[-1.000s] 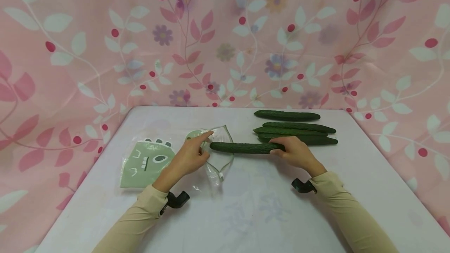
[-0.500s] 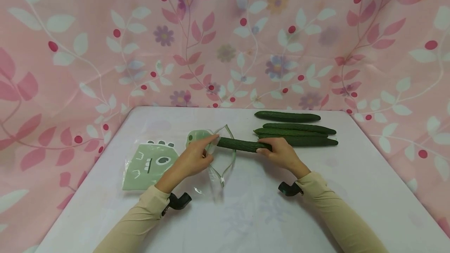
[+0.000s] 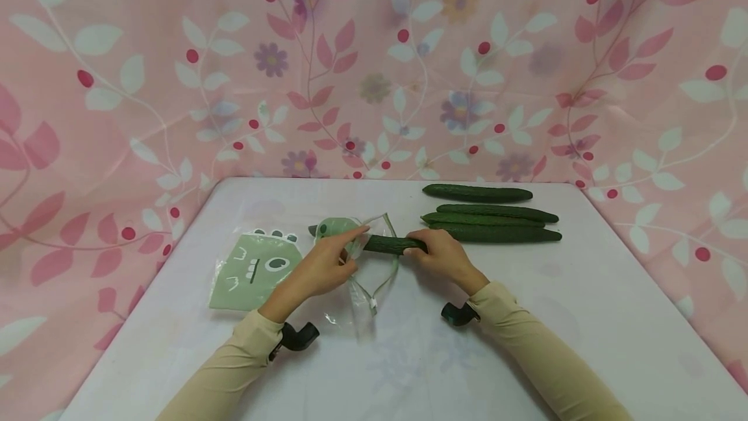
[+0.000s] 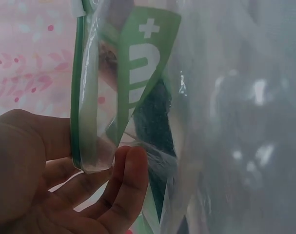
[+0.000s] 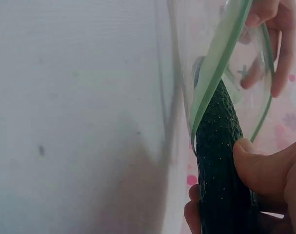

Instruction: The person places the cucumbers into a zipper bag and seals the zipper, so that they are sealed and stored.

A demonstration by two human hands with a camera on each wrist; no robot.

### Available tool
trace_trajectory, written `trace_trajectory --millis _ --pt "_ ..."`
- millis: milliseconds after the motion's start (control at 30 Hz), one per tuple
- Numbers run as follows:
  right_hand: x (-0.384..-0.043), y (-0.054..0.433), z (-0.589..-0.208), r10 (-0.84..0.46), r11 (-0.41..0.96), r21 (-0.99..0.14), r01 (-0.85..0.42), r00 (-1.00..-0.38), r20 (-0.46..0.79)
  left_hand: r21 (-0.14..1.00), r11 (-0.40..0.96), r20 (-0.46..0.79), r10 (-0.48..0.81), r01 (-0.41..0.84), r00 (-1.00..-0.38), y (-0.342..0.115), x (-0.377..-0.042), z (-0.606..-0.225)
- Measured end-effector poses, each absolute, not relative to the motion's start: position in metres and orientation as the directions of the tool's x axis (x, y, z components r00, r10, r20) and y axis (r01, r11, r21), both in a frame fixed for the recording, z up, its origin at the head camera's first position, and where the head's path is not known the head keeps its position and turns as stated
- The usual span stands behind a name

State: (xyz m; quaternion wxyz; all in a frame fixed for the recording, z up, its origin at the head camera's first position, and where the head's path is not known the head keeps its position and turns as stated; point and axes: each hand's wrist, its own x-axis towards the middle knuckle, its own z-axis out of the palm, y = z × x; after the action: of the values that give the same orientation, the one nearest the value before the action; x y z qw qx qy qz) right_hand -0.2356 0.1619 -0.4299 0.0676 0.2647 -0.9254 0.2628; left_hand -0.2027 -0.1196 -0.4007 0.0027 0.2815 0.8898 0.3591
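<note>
My right hand (image 3: 447, 258) grips a dark green cucumber (image 5: 218, 146) near its rear end, thumb on one side and fingers on the other. Its front part lies inside a clear zip bag (image 3: 244, 271) printed with a green cartoon monster, and the tip shows past my left hand. Beside the bag's mouth, my left hand (image 3: 318, 265) pinches the plastic, with the green zip edge (image 4: 77, 97) running between thumb and fingers in the left wrist view. The mouth gapes around the cucumber, its green rim (image 5: 218, 68) close against the skin. A zip slider (image 3: 373, 305) hangs at the lower corner.
Several more cucumbers (image 3: 497, 234) lie side by side at the back right of the white table (image 3: 403, 369), with one cucumber (image 3: 476, 193) set apart behind them. A pink floral cloth (image 3: 374, 70) hangs behind and around the table.
My right hand has moved left, sliding the cucumber from the bag's mouth well into the bag. My left hand keeps hold of the mouth, nearly still.
</note>
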Motion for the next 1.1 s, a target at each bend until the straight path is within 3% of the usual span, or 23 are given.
trace_trajectory --millis 300,633,1100 --pt "-0.231 0.160 -0.439 -0.420 0.751 -0.473 -0.461 -0.886 0.197 0.626 0.593 0.229 0.482 0.507 -0.846 -0.121 -0.201 -0.394" --pt "-0.231 0.169 -0.440 -0.481 0.715 -0.472 -0.517 -0.852 0.205 0.635 0.588 0.237 0.469 0.501 -0.851 -0.122 -0.200 -0.392" --pt "-0.228 0.204 -0.437 -0.535 0.742 -0.336 -0.580 -0.815 0.225 0.643 0.577 0.241 0.472 0.504 -0.848 -0.121 -0.199 -0.392"
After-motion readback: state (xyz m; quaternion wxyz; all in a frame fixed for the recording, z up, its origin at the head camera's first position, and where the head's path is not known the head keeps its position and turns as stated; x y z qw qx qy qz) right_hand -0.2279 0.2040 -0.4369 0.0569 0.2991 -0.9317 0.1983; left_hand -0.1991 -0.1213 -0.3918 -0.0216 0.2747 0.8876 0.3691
